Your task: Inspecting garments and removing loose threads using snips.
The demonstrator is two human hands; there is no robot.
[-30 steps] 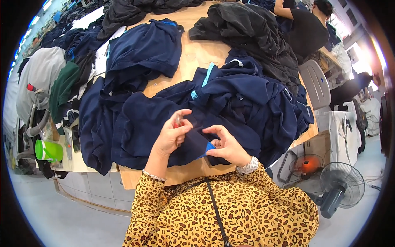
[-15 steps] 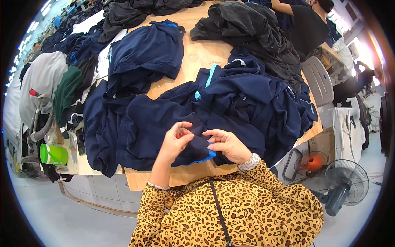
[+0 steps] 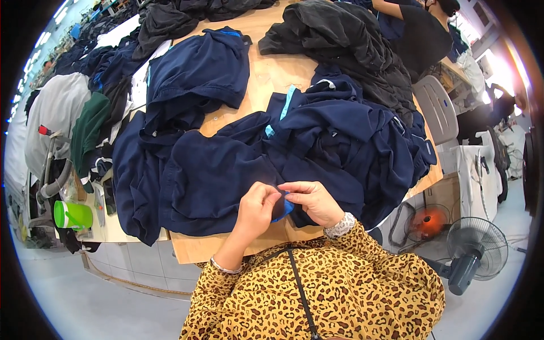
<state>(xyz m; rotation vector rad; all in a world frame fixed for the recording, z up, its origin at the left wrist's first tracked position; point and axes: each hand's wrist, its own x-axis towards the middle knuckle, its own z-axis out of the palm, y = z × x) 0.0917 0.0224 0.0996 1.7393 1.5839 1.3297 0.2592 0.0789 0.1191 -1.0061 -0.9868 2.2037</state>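
Note:
A navy garment point(image 3: 218, 175) with bright blue trim point(image 3: 286, 208) lies at the near table edge. My right hand point(image 3: 318, 205) pinches its blue-trimmed edge between thumb and fingers. My left hand point(image 3: 254, 214) is closed, its thumb and fingertips pressed together against the dark cloth beside my right fingertips. What sits inside the left fingers is hidden. To the right, a heap of navy garments point(image 3: 351, 141) lies bunched up, with a light-blue strip point(image 3: 288, 103) showing.
Another navy garment point(image 3: 198, 71) and a black garment pile point(image 3: 345, 39) lie farther back on the wooden table point(image 3: 258, 85). A green container point(image 3: 73, 215) stands left. At right are a grey chair point(image 3: 435, 105), a fan point(image 3: 476, 249) and a person point(image 3: 422, 39) in black.
My left hand has moved right and slightly down to meet the cloth at my right fingertips. A small red thing seen in the left hand earlier is now hidden.

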